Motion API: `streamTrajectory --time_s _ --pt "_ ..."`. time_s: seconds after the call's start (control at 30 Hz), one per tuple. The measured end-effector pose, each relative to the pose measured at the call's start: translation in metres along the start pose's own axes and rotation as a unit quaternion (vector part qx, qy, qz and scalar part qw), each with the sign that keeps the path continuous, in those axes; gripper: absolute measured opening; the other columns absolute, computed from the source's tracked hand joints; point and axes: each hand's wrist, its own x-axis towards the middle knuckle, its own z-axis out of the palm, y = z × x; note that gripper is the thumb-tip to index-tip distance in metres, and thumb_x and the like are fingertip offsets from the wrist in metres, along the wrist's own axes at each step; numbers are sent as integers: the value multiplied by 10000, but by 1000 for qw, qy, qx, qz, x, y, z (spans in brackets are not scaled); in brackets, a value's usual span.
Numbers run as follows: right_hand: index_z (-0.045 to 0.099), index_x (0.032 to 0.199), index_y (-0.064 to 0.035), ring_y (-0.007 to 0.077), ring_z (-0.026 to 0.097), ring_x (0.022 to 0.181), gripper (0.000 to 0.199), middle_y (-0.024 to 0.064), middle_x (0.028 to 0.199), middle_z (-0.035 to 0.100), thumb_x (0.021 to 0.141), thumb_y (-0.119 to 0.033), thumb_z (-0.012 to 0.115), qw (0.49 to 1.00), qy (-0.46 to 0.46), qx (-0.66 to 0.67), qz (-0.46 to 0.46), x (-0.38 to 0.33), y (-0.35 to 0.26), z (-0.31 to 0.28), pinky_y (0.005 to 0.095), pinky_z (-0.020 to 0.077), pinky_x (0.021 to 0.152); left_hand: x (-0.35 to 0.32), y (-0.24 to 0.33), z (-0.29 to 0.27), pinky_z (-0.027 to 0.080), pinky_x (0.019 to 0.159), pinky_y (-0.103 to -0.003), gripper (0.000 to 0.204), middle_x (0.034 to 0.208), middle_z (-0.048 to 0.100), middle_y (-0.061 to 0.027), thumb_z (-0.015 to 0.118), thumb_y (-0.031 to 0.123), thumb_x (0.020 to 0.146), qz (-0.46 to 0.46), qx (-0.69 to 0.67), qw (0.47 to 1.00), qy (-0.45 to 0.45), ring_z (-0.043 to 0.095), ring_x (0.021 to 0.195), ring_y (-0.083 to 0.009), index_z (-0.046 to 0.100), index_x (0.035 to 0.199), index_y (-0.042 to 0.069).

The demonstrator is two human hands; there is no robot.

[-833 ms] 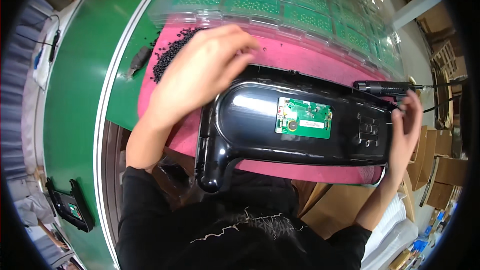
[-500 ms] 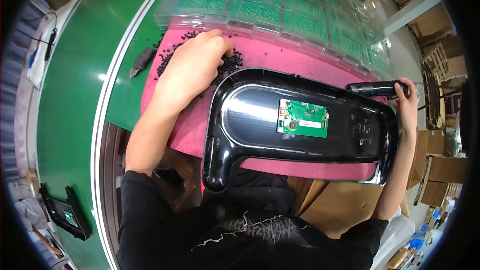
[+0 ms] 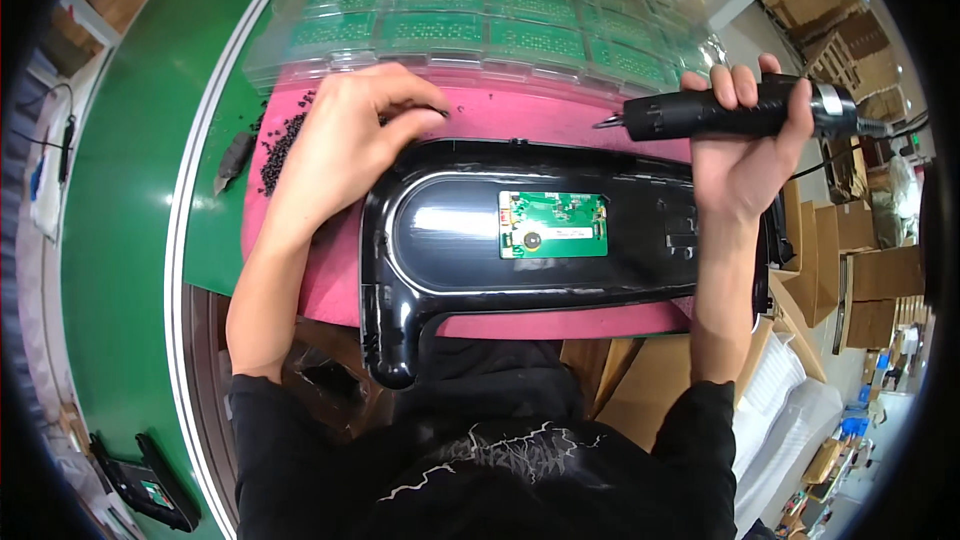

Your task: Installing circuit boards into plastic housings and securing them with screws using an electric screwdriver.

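So there's a big glossy black plastic housing (image 3: 560,240) lying flat on a pink foam mat (image 3: 560,115), long side running left to right, with a stubby leg of it hanging off the mat's near edge toward the person. Dead centre in its recessed middle sits a small green rectangular circuit board (image 3: 552,225), lying flat and square to the shell.

The right hand (image 3: 745,155) is wrapped tight around a black electric screwdriver (image 3: 735,110), held roughly level above the housing's right end, bit pointing left and hanging over the mat just past the housing's far edge. A cable runs off its back end to the right.

The left hand (image 3: 345,145) is palm down on the mat at the housing's far left corner, fingers curled in narrow with the tips pinched together right at the rim. Can't tell if there's actually anything between them. Just left of that hand there's a scatter of small black screws (image 3: 280,145) on the mat.

Further out, clear plastic trays of more green boards (image 3: 480,25) overlap the mat's far edge. It all sits on a green tabletop (image 3: 120,240). Cardboard boxes (image 3: 880,280) are stacked off to the right.
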Motion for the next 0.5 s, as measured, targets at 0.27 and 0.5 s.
streamTrajectory --time_s 0.27,0.5 --pt "516 1140 -95 80 413 650 397 -46 685 437 955 -444 549 990 -67 109 61 -34 25 54 289 354 751 -12 27 31 529 729 -251 154 941 692 -98 721 -21 811 27 -264 962 -67 657 832 -148 732 965 -13" --pt "493 1113 -100 61 423 606 413 -63 649 446 911 -437 620 990 -64 119 26 -44 19 57 263 355 695 -14 33 32 551 734 -265 167 935 691 -124 698 -62 823 -70 -389 913 -100 667 804 -165 724 987 -46"
